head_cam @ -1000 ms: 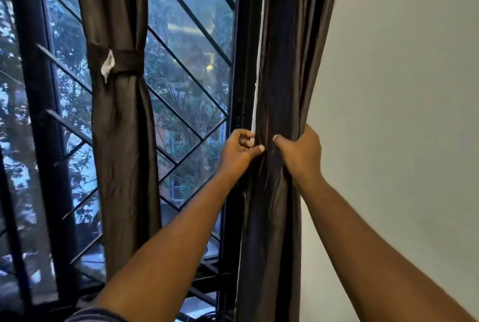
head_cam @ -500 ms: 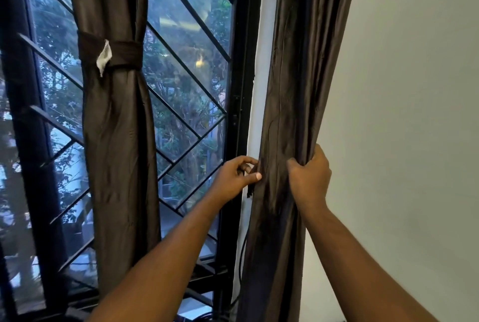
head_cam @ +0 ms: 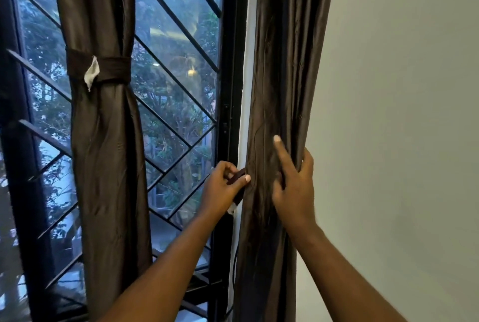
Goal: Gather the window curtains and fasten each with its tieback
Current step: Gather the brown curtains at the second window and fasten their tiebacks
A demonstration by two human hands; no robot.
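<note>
Hanging at the window are two dark brown curtains. The left curtain [head_cam: 103,153] is already gathered and bound at its waist by one tieback [head_cam: 108,69], which bears a small white tag [head_cam: 92,73]. The right curtain [head_cam: 280,75] hangs bunched between the black window frame [head_cam: 229,62] and the pale wall [head_cam: 401,114], with no band round it yet. Two hands work on it. The left hand [head_cam: 224,190] is curled at the curtain's left edge, thumb and fingers pinching one short dark strap [head_cam: 238,176] whose pale end shows below the palm. The right hand [head_cam: 295,189] grips the curtain's right edge, fingers hooked round the folds, one digit lying straight up the front of the cloth. Behind the glass run the slanted bars of a black grille [head_cam: 176,18], with trees beyond.
</note>
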